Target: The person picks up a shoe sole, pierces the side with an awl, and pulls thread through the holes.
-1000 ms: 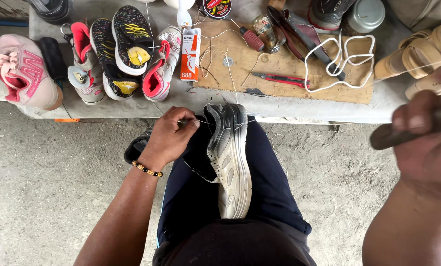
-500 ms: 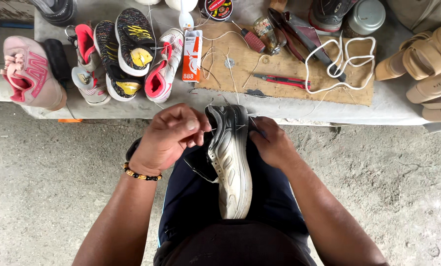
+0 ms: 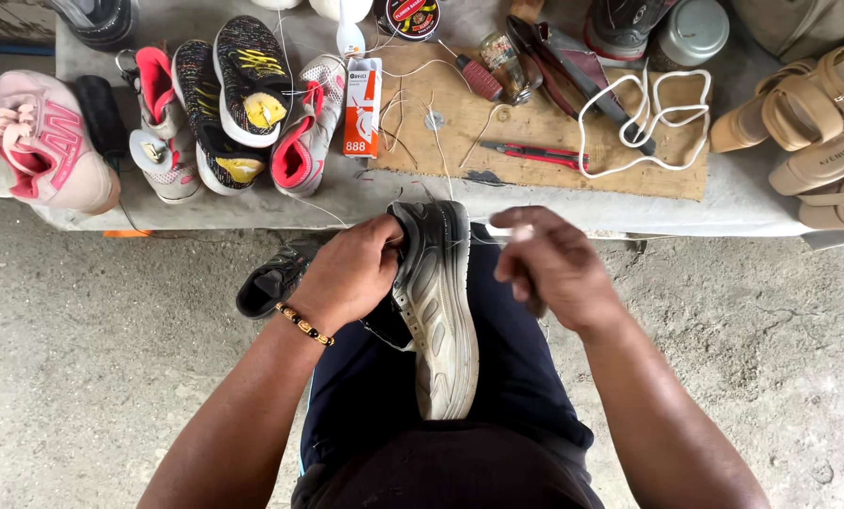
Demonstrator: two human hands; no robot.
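Observation:
A black and silver sneaker lies sole up on my lap, toe pointing away from me. My left hand, with a beaded bracelet at the wrist, grips the sneaker's left side near the toe. My right hand is closed just right of the toe, pinching a small pale object; a thin thread runs from it toward the shoe. Whether a tool is in that fist is hidden.
A low concrete bench ahead holds a pink shoe, several colourful sneakers, a glue box, a wooden board with red pliers and white cord. Tan sandals sit right. A black shoe lies on the floor.
My right hand came down from the right edge to the sneaker's toe, then drew back to the right with the thread. The left hand keeps its grip on the sneaker.

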